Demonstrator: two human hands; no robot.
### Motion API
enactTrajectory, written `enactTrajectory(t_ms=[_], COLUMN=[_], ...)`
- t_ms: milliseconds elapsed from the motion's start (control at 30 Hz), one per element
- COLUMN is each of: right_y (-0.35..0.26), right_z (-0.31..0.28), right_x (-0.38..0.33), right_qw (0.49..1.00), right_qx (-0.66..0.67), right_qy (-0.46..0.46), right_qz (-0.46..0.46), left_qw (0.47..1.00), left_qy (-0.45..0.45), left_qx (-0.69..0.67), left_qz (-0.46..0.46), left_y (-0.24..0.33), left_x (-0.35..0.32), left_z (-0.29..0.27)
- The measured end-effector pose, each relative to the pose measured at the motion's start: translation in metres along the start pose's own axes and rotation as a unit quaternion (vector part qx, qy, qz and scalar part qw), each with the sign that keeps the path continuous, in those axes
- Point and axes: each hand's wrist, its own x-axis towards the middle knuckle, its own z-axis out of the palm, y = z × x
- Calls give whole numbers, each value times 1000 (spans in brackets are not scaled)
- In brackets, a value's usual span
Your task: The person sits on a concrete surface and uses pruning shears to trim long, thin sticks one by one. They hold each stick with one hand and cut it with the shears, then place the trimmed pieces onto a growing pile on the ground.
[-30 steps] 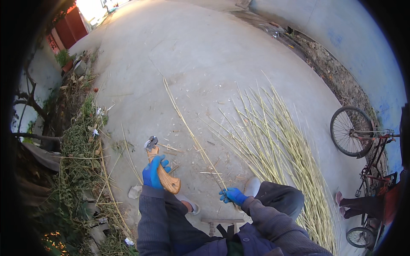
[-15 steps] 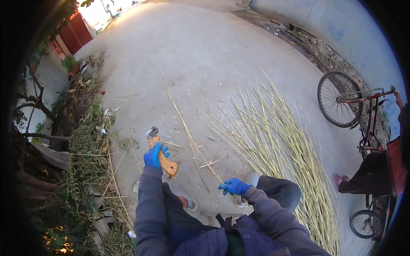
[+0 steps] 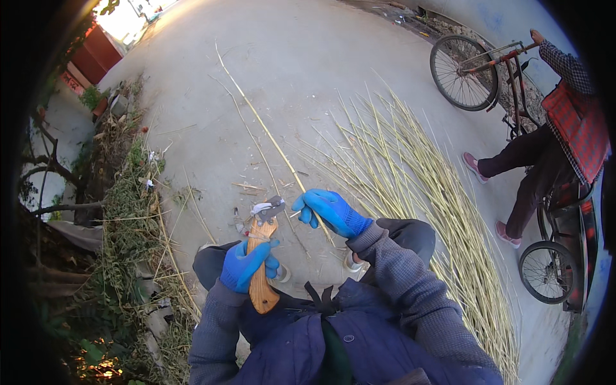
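Observation:
My left hand (image 3: pixel 245 265), in a blue glove, is closed around the wooden handle (image 3: pixel 260 289) of a hand tool. Its grey metal head (image 3: pixel 273 208) points away from me, with whitish material wrapped beside it. To the right of that head, my right hand (image 3: pixel 333 213), also gloved in blue, grips a long pale stalk (image 3: pixel 266 131). The stalk slants up and left along the ground, and its near end shows below my fingers. A thinner stalk (image 3: pixel 253 138) lies to its left. Whether the held stalk touches the tool's head, I cannot tell.
A large heap of stalks (image 3: pixel 443 237) spreads on the concrete to my right. Beyond it a person (image 3: pixel 545 138) in a red checked garment walks with a red tricycle (image 3: pixel 465 70). Dried plants (image 3: pixel 128 212) and a potted plant (image 3: pixel 92 97) line the left edge.
My right hand has moved up and forward with a stalk, closer to the tool. My left hand has lowered, turning the tool's head toward the right hand. The person and tricycle have moved further into view.

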Motion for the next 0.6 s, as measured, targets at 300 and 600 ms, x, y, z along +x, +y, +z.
enactTrajectory(t_ms=[300,600], right_y=[-36,-32], right_z=[30,52], right_x=[0,-4], right_qw=[999,995], right_qx=[10,-39], right_qy=[24,90], right_qz=[-26,-32], left_qw=[985,988], left_qy=[-124,-87], left_qx=[80,126], left_qz=[-85,-28], left_y=[-21,-29], left_x=[-70,-65], left_z=[26,23])
